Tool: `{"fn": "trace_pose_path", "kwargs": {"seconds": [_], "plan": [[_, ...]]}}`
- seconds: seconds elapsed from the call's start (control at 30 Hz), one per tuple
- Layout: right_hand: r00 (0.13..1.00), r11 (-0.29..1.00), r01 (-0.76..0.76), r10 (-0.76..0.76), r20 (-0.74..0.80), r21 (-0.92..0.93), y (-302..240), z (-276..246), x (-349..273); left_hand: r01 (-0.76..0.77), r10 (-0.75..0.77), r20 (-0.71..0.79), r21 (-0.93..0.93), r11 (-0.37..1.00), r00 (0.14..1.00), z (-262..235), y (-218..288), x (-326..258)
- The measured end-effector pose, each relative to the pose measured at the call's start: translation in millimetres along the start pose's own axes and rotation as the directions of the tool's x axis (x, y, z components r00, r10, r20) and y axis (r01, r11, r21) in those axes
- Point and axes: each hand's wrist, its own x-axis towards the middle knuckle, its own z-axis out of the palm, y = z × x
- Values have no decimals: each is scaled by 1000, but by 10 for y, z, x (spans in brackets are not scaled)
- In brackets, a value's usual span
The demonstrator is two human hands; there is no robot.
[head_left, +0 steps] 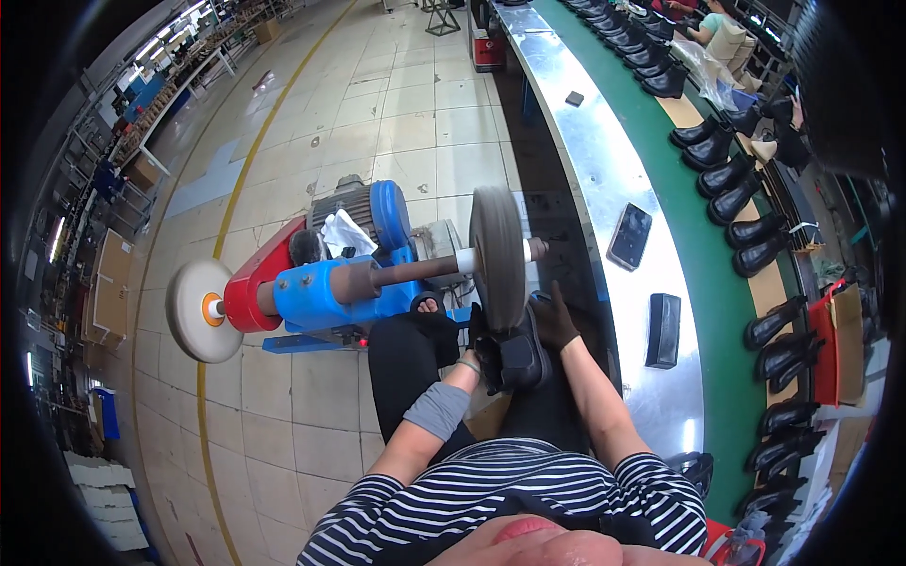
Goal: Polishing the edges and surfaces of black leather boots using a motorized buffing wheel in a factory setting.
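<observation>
Hands pressing a black leather boot (pixel 514 357) up against the grey spinning buffing wheel (pixel 497 257).
Left hand (pixel 481 347) and right hand (pixel 553 321) both closed on it, either side; steadying it against the wheel.

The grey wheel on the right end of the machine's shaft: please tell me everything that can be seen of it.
The grey wheel is a thick round disc, seen almost edge-on, with a dull, cloth-like look. It sits upright on the right end of a dark shaft, next to a white collar, on the blue and red machine. A black shoe is pressed against its lower rim, held by the left hand and the right hand, both dark with polish or gloves. Whether it spins cannot be told.
</observation>
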Motion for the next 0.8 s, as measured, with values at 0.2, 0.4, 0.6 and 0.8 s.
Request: {"fn": "trace_pose_path", "kwargs": {"seconds": [0.2,0.4,0.6,0.8], "plan": [[990,979,-74,49,-136,-189,144,208,507,-85,128,-222,192,978,967,-646,2,-247],[974,858,178,-225,-39,-482,340,-159,593,-6,-8,-40,-341,940,999,-38,117,-291],[979,971,-16,-33,-202,-238,479,603,-245,1,4,22,-231,973,1000,264,-10,-425],[993,-13,55,-103,56,-998,366,620,-1246,111,-37,-433,148,983,901,671,-186,-314]]}}
